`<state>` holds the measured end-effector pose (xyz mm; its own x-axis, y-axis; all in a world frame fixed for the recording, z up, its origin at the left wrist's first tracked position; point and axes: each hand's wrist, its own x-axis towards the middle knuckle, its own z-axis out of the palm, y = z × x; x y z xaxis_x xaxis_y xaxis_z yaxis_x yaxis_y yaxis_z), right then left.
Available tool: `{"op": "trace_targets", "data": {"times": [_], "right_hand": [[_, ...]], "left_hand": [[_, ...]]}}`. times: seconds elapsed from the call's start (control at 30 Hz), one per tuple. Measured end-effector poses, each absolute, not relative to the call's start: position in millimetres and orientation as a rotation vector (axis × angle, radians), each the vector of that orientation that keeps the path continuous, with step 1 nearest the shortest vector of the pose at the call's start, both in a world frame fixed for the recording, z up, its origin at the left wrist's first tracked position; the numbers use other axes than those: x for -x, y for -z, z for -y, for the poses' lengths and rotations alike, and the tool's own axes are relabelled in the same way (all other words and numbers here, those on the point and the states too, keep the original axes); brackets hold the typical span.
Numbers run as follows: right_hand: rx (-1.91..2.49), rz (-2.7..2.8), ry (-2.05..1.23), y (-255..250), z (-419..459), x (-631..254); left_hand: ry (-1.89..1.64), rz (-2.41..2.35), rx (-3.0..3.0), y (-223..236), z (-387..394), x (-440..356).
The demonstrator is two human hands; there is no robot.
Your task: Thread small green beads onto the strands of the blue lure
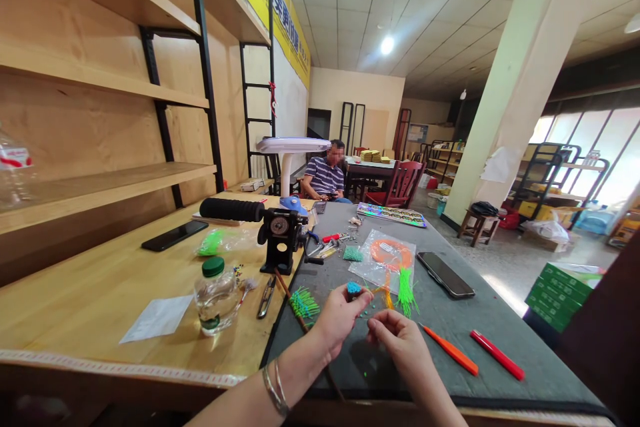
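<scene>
The small bundle (353,288) was blue, the strands (406,291) to its right bright green, the left cap (213,267) dark green, the far shirt (325,177) striped.

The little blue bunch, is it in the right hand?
No, the left hand holds the little blue bunch, and the right hand is apart from it.

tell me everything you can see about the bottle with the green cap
The bottle stands upright on the light wooden tabletop, left of the dark grey mat. It is see-through, apparently plastic, and its green cap is on. It seems to hold clear liquid; a green patch shows low down, perhaps a reflection. The tabletop supports it; whether the white paper beside it touches it is unclear.
</scene>
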<state>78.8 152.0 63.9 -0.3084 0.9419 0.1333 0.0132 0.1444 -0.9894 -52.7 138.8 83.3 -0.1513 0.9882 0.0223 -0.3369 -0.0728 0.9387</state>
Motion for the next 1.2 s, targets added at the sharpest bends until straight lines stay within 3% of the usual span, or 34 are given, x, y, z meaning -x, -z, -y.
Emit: {"op": "trace_targets", "data": {"times": [0.33,0.93,1.2], "right_hand": [[0.948,1.504,-1.334,-63,-154,-81],[0.962,1.709,-1.028,-56,-164,-87],[0.929,1.708,-1.116,-50,-167,-91]], "left_hand": [[-1.497,-1.037,-0.916,-87,-138,52],[-1.535,-1.043,-1.134,-81,-146,49],[-1.534,-1.077,-1.201,-77,-150,48]]}}
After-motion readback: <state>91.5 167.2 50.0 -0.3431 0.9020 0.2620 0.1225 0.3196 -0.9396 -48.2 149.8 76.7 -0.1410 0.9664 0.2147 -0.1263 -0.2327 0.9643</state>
